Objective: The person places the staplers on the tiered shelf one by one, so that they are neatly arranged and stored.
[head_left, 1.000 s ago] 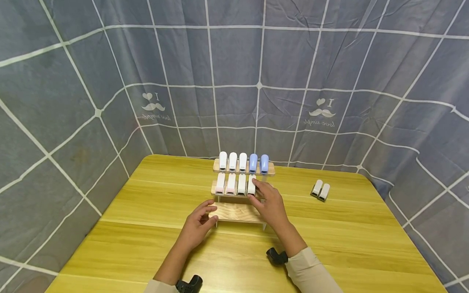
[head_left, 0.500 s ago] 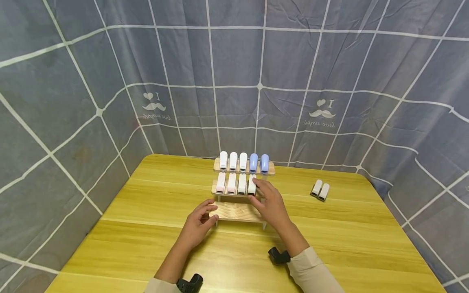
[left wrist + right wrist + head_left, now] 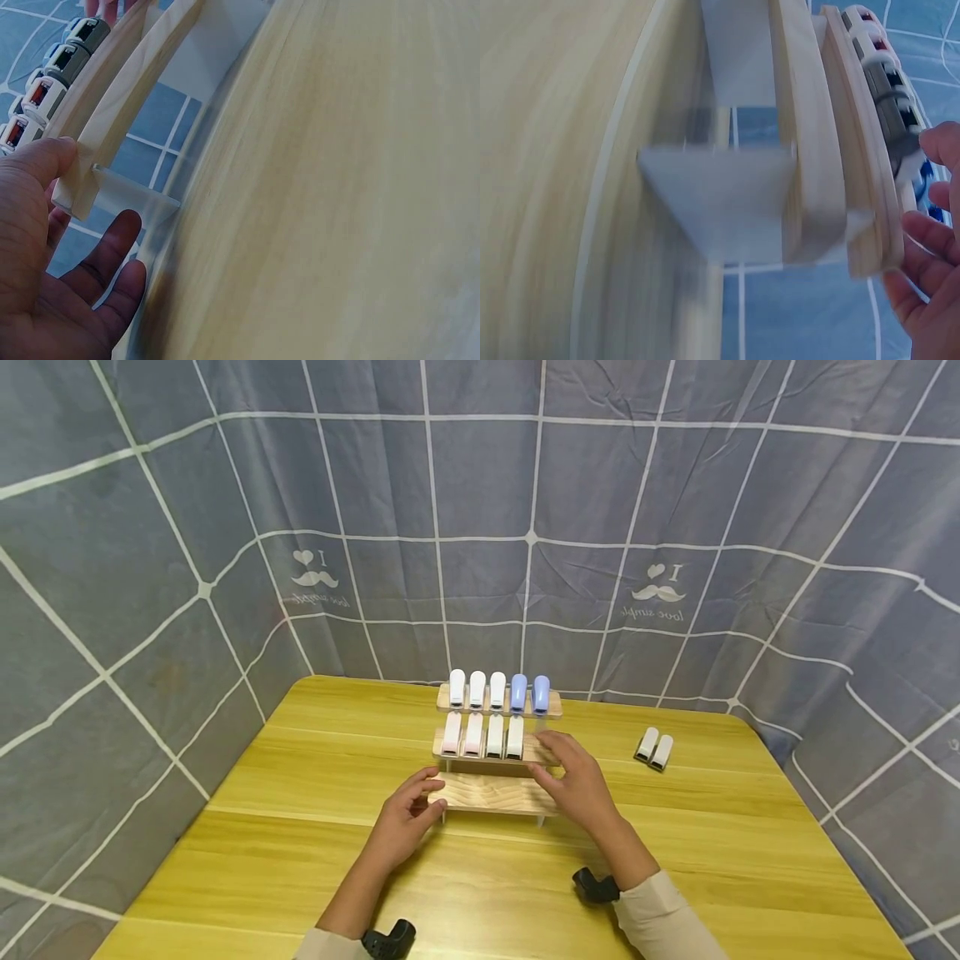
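Observation:
A three-tier wooden stand (image 3: 487,793) with clear supports stands on the table. My left hand (image 3: 401,822) holds the left end of its lowest shelf between thumb and fingers, the other fingers loose in the left wrist view. My right hand (image 3: 581,785) is by the right end of the middle shelf, fingers loosely bent, holding nothing. Just left of it stands a white stapler (image 3: 514,737) with a dark base, last in the middle row. Pink-based white staplers (image 3: 462,735) fill that row's left side. White staplers (image 3: 477,691) and two blue staplers (image 3: 529,693) line the top shelf.
Two more white staplers (image 3: 655,748) lie side by side on the wooden table (image 3: 720,827) at the right. A grey curtain (image 3: 480,577) with white lines hangs behind and along both sides. Black cameras sit on both wrists.
My right hand has let go of the rightmost middle-row stapler and drawn back to the right. That stapler stays on the shelf. My left hand has not visibly moved.

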`<action>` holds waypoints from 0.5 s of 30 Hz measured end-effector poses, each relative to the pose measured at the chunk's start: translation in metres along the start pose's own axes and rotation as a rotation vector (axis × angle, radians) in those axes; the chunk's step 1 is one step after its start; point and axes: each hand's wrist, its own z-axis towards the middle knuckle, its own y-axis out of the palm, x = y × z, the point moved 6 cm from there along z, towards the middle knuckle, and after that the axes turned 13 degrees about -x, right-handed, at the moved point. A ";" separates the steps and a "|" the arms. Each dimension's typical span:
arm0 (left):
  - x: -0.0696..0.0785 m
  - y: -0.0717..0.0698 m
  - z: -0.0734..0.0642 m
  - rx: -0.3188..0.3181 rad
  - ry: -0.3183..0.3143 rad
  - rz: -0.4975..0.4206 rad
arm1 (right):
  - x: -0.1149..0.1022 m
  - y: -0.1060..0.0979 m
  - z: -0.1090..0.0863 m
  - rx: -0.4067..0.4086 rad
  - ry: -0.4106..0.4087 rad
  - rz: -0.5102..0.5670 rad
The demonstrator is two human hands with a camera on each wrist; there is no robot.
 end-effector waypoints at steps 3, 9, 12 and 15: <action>0.007 0.001 -0.001 0.011 -0.015 0.010 | 0.009 -0.008 -0.008 0.006 0.006 -0.033; 0.034 -0.002 -0.006 0.007 -0.016 0.037 | 0.034 -0.023 -0.026 -0.005 0.063 -0.072; 0.031 -0.001 -0.005 0.007 -0.013 0.036 | 0.046 -0.032 -0.035 -0.016 0.100 -0.079; 0.016 0.001 -0.003 0.010 -0.012 0.037 | 0.057 -0.041 -0.043 -0.018 0.128 -0.088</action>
